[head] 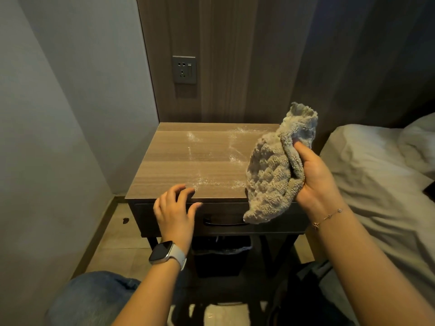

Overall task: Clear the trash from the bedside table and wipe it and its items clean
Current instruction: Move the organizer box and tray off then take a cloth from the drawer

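Observation:
The wooden bedside table stands against the wall panel, its top bare except for streaks of white powdery dust near the front and back. My right hand holds a crumpled grey terry cloth up above the table's right front corner. My left hand rests with spread fingers on the table's front edge, a smartwatch on its wrist. A dark drawer with a black handle sits just under the top.
A black bin with a liner stands under the table. A bed with white sheets lies to the right. A wall socket is above the table. Grey wall on the left; tiled floor below.

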### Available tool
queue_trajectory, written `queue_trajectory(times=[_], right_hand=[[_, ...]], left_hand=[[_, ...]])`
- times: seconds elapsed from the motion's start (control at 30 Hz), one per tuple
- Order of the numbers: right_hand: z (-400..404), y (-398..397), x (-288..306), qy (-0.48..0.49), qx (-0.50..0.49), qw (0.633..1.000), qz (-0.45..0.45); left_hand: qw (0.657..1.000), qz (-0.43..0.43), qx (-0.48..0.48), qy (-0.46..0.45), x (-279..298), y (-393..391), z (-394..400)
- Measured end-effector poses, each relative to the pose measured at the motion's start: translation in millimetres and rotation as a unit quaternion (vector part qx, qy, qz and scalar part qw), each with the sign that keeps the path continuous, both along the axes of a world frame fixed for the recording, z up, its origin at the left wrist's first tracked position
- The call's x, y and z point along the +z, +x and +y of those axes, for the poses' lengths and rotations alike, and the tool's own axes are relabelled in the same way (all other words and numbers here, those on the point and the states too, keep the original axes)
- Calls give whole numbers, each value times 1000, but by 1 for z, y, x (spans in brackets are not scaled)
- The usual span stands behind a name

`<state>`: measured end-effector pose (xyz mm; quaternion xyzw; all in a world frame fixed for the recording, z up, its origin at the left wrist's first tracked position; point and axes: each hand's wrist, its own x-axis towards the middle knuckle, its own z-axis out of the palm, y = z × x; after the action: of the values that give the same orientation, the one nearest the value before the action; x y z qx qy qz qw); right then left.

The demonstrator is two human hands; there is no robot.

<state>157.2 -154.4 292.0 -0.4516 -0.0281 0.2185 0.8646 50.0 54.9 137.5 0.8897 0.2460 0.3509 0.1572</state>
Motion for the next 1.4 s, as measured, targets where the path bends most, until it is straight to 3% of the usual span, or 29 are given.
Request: queue_trajectory(times=[0.1, 0.2, 0.27, 0.33, 0.43, 0.6, 0.77, 0.97, 1.1, 1.23, 1.4], right_hand=[[-15, -8, -4, -83, -71, 993, -50], [-31, -26, -18, -209, -48, 966, -142], [-40, -39, -42, -292, 8, 935, -199], [-48, -50, -71, -349, 52, 907, -230], [-56, -65, -116, -379, 70, 894, -227], [-56, -72, -179, -450, 75, 871, -183], [-48, -66, -211, -442, 63, 886, -123], [-51, -66, -209, -379, 54, 921, -65], [-55, -70, -206, -359, 60, 930, -45], [-63, -77, -198, -344, 46, 936, -56], [-72, -83, -186, -342, 28, 935, -86]], left_hand=[[999, -34, -4, -18, 4, -5, -10], [992, -62, -110, -1, -8, -22, -35], [978, 1, -205, -28, -28, -33, -50], [959, 116, -245, -81, -53, -37, -54], [930, 256, -243, -108, -90, -31, -50], [902, 374, -205, -66, -120, 6, -51], [856, 462, -207, -99, -156, 38, -48], [885, 409, -188, -116, -180, 43, -45], [875, 426, -198, -119, -177, 31, -49], [894, 393, -212, -44, -172, -2, -63], [876, 431, -216, -23, -166, -37, -76]])
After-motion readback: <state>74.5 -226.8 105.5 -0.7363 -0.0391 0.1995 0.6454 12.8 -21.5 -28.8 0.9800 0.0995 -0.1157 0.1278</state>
